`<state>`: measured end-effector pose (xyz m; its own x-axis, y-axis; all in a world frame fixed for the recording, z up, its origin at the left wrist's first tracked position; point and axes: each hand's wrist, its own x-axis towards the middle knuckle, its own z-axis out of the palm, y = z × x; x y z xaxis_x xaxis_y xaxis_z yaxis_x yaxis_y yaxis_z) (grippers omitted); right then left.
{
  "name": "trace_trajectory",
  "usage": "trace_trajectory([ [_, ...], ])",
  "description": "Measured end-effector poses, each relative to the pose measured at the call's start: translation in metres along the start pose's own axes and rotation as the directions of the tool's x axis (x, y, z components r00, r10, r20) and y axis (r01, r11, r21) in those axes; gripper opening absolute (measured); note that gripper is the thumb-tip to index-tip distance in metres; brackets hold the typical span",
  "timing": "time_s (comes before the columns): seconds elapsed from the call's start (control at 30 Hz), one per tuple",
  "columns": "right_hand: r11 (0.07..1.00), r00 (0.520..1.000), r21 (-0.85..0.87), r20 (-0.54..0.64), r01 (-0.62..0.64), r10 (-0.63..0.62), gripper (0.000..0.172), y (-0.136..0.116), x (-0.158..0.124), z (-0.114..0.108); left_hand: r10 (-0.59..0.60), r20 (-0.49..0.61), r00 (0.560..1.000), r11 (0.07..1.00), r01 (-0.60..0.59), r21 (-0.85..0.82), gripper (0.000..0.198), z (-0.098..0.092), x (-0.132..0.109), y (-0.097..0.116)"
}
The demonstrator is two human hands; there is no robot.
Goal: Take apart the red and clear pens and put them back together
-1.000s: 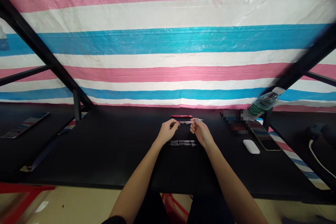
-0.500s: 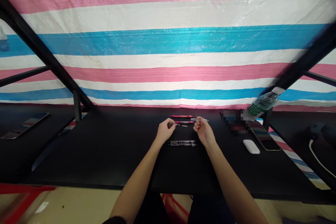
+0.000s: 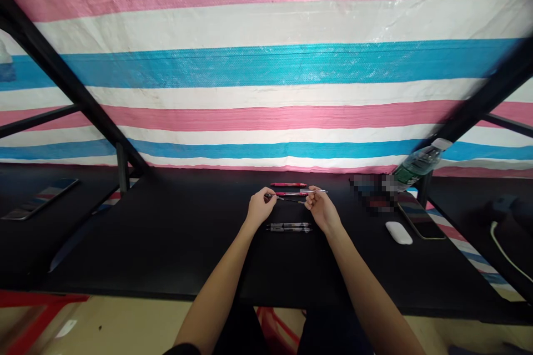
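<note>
My left hand is closed in a pinch on a thin dark pen refill, which points right toward the other hand. Between the fingers of my right hand is a clear pen barrel, lying roughly level, its left end near the refill. Just behind them a red pen lies on the black table, partly covered by my hands. Farther back is a second red pen. Nearer to me, two black-and-clear pens lie side by side below the gap between my hands.
To the right on the table are a white rounded case, a phone and a tilted water bottle beside a blurred patch. Black metal posts slope at both sides. A striped sheet hangs behind.
More of the refill's length shows to the right of my left hand. My right hand and the clear barrel have shifted slightly left. The pens on the table have not moved.
</note>
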<state>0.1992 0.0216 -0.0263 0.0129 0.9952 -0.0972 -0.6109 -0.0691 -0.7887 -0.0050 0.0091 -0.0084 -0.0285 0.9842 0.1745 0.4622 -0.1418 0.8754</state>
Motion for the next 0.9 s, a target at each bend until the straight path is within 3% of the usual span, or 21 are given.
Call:
trace_trajectory([
  [0.33, 0.998, 0.999, 0.049, -0.015, -0.035, 0.036, 0.016, -0.0008, 0.0001, -0.0002, -0.022, -0.069, 0.997, 0.995, 0.028, 0.096, 0.010, -0.0044, -0.0002, 0.0034],
  [0.47, 1.000, 1.000, 0.000, 0.008, -0.023, 0.023, 0.018, -0.0001, 0.0000, -0.0007, -0.030, -0.038, 0.999, 0.990, 0.025, -0.136, 0.010, 0.0001, 0.0031, 0.0001],
  [0.6, 1.000, 1.000, 0.016, 0.004, -0.023, 0.023, 0.022, -0.0006, -0.0014, 0.0009, -0.128, 0.025, 0.991, 0.924, 0.128, -0.360, 0.015, 0.0036, 0.0053, -0.0015],
  [0.9, 0.999, 0.998, -0.028, 0.063, -0.020, 0.022, 0.029, 0.0004, -0.0026, -0.0015, -0.224, 0.126, 0.966, 0.777, 0.255, -0.576, 0.024, 0.0043, 0.0052, 0.0018],
])
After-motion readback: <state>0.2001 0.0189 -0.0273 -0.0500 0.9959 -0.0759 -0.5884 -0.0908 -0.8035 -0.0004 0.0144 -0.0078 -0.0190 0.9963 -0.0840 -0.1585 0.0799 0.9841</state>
